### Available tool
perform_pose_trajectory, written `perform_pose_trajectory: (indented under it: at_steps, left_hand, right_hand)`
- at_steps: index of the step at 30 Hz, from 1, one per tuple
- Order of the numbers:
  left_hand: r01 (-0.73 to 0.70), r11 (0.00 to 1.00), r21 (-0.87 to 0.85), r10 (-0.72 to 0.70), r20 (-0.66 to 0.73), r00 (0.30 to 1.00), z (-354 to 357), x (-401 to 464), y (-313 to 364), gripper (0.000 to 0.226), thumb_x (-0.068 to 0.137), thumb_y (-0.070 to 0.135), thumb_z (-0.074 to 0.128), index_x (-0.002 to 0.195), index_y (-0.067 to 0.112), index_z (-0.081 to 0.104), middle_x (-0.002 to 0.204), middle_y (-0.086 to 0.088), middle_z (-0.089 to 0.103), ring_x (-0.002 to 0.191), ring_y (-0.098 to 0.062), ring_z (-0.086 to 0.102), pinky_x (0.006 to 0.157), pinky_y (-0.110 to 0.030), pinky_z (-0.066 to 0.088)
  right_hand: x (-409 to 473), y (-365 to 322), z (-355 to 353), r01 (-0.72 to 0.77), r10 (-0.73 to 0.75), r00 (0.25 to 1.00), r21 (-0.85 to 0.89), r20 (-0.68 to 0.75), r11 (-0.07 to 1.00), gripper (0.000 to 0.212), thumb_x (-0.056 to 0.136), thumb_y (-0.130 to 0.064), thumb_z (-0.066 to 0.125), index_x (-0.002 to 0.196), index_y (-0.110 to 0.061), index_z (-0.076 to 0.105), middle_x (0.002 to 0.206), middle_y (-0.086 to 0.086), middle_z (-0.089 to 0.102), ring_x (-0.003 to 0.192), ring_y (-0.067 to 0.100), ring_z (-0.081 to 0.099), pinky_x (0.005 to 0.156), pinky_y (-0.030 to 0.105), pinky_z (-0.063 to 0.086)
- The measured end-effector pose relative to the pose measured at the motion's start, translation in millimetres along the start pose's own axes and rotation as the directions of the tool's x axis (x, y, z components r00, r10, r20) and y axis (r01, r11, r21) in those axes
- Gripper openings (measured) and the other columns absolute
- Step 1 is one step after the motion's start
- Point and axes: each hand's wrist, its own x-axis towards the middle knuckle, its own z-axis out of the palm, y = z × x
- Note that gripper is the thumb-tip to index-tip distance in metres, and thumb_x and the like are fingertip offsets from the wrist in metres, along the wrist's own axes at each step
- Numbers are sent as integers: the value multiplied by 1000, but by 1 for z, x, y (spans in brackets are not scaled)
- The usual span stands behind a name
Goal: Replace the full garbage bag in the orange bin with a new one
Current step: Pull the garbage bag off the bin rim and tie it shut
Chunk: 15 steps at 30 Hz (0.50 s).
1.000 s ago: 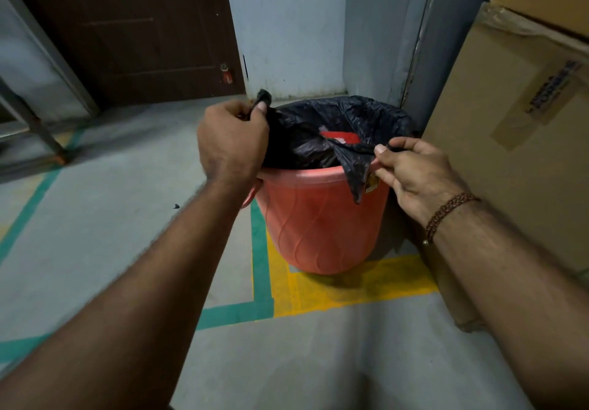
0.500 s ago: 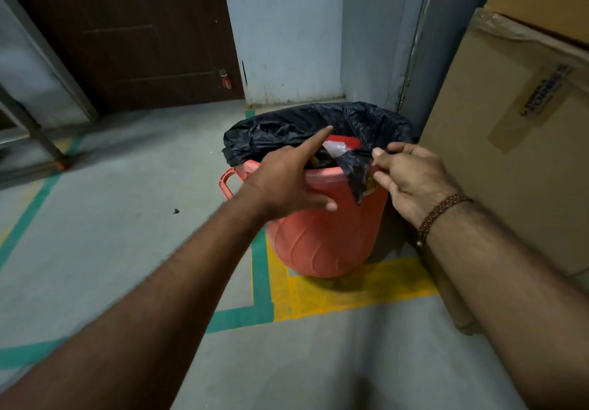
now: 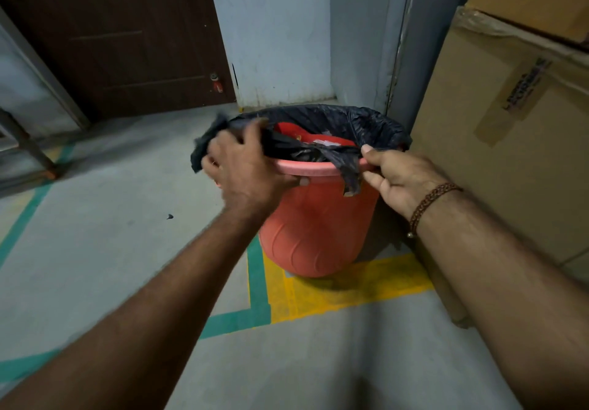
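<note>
- A bare concrete floor [image 3: 95, 250] marked with green and yellow painted lines runs to a corner where a pale wall meets a dark wooden door [image 3: 111, 36]; tall cardboard boxes [image 3: 510, 123] stand on the right.
- The orange bin [image 3: 314, 228] sits on the floor in that corner, partly on the yellow patch and just beside the boxes.
- The black garbage bag [image 3: 360, 123] lines the bin. Along the far and right rim its edge is folded over the lip, while at the near side it is lifted free.
- Inside the bag lies rubbish: something red [image 3: 299, 132] with pale scraps on it. What else is in there is hidden by the plastic.
- The left hand [image 3: 245, 170] is at the near left rim, its fingers curled round a bunched fold of the bag's edge; motion blur hides the exact grip.
- The right hand [image 3: 395, 177] is at the near right rim, thumb and fingers pinching a flap of the bag that hangs down over the outside of the bin.
- By my reading the job is at an early stage: the bag's edge is being peeled off the rim and gathered.
- To be done yet: free the far edge, close the mouth, lift the full bag out, and fit a fresh one. No new bag is in sight.
</note>
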Motion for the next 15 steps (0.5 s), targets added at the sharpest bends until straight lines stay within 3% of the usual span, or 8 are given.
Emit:
perform_pose_trajectory:
  at_steps: [2, 4, 6, 8, 9, 11, 13, 15]
  left_hand:
    - [373, 910, -181, -384, -27, 923, -5, -10, 18, 124, 43, 48, 99, 145, 31, 31, 141, -10, 35, 133, -32, 34, 108, -45, 34]
    - [657, 617, -433, -650, 189, 736, -2, -16, 33, 101, 60, 30, 90, 143, 20, 33, 141, -13, 41, 125, -31, 44, 93, -35, 42]
    - [712, 191, -675, -624, 477, 619, 5, -17, 42, 84, 59, 19, 71, 138, 7, 45, 128, -29, 60, 88, -30, 65, 72, -33, 55]
    - [669, -49, -742, -569, 571, 592, 6, -16, 41, 75, 57, 22, 61, 130, 4, 56, 110, -34, 68, 67, -32, 70, 56, -37, 58]
    - [648, -114, -753, -581, 579, 572, 7, -14, 39, 72, 57, 31, 64, 125, 8, 58, 106, -27, 71, 72, -35, 73, 62, -45, 61]
    - [656, -114, -746, -586, 583, 562, 6, -10, 36, 83, 50, 51, 78, 122, 14, 58, 107, -18, 72, 78, -38, 75, 69, -55, 61]
    - [632, -62, -772, -520, 566, 640, 3, -7, 34, 70, 67, 34, 90, 121, 5, 57, 100, -20, 72, 67, -33, 76, 59, -52, 62]
    - [642, -20, -767, -421, 589, 690, 0, 0, 32, 34, 88, 9, 78, 116, 0, 61, 96, -18, 72, 59, -23, 74, 51, -39, 62]
  right_hand:
    - [-4, 3, 6, -17, 17, 1000, 10, 2, 1000, 50, 84, 2, 79, 131, 0, 60, 128, 11, 69, 104, 21, 72, 86, 39, 64]
    - [-11, 12, 16, -30, 30, 999, -4, 16, 1000, 50, 83, 3, 80, 130, 0, 61, 125, 11, 70, 102, 20, 72, 70, 32, 65]
    - [-19, 23, 27, -26, 27, 999, -25, 30, 999, 50, 80, 4, 83, 125, 1, 63, 120, 13, 71, 93, 22, 74, 55, 29, 63]
    - [-28, 31, 35, -6, 7, 1000, -41, 27, 999, 40, 78, 4, 84, 114, 5, 65, 107, 15, 73, 77, 20, 75, 51, 26, 60]
    - [-33, 33, 38, 4, -3, 1000, -50, 30, 999, 34, 79, 4, 84, 108, 8, 66, 99, 15, 73, 69, 18, 73, 51, 24, 60]
    - [-41, 34, 40, 42, -40, 998, -52, 41, 998, 37, 79, 3, 85, 110, 11, 66, 93, 13, 72, 62, 15, 72, 55, 23, 61]
    - [-44, 31, 41, 82, -80, 994, -30, 73, 996, 47, 79, -5, 87, 117, 9, 65, 101, 15, 74, 70, 18, 76, 59, 25, 62]
    - [-43, 25, 43, 85, -90, 990, 54, 111, 995, 54, 86, -22, 83, 127, 4, 60, 116, 16, 72, 82, 26, 78, 62, 32, 64]
